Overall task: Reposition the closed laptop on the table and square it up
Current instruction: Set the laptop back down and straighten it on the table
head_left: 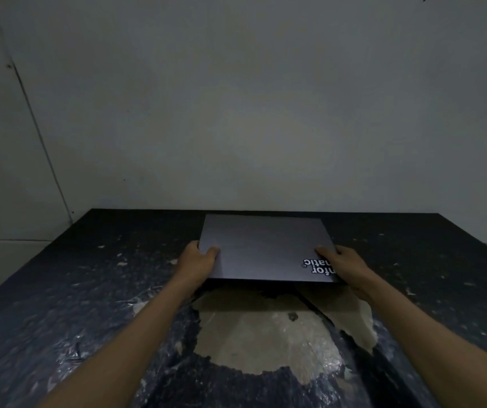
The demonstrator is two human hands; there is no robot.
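A closed grey laptop [266, 245] lies at the far middle of the dark table [89, 275], its back edge close to the wall. A sticker with white lettering shows at its near right corner. My left hand [198, 265] grips the laptop's near left edge, thumb on the lid. My right hand [344, 265] grips the near right corner, thumb on the lid and partly covering the sticker. The near edge looks slightly raised, casting a shadow on the table below it.
The table's black covering is worn away in a big pale patch [266, 334] just in front of the laptop, with small flakes scattered around. A plain wall [236, 113] rises right behind the table. The table's left edge [24, 269] runs diagonally.
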